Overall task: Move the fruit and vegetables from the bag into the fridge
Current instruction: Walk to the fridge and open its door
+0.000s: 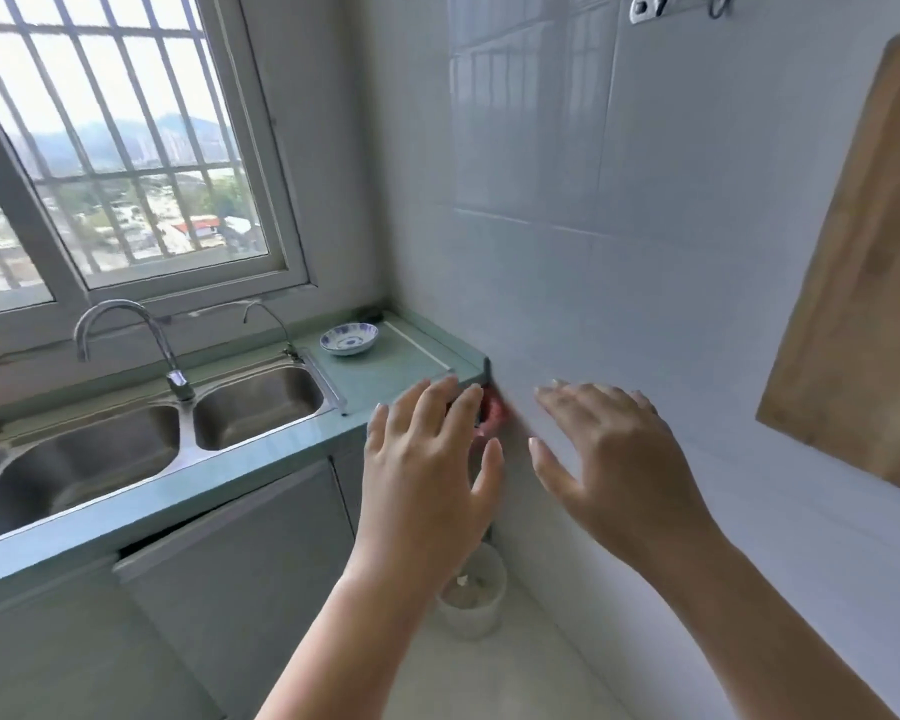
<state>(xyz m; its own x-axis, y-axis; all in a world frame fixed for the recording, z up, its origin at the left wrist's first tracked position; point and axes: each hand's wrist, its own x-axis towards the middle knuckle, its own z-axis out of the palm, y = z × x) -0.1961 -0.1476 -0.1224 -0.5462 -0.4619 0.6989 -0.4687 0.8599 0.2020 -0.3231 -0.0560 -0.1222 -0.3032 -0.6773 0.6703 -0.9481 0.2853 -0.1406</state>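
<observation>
1 red thing (493, 414), too hidden to identify, peeks out at the counter's (385, 379) right end against the tiled wall (645, 252), just behind the left hand (427, 459), whose spread fingers hold nothing, like the right hand's (609, 459) beside it, with 2 sink basins (253, 407) farther left.

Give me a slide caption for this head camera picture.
Open, empty left hand and right hand held out near the tiled wall beside a green counter with a double sink and small dish.
</observation>
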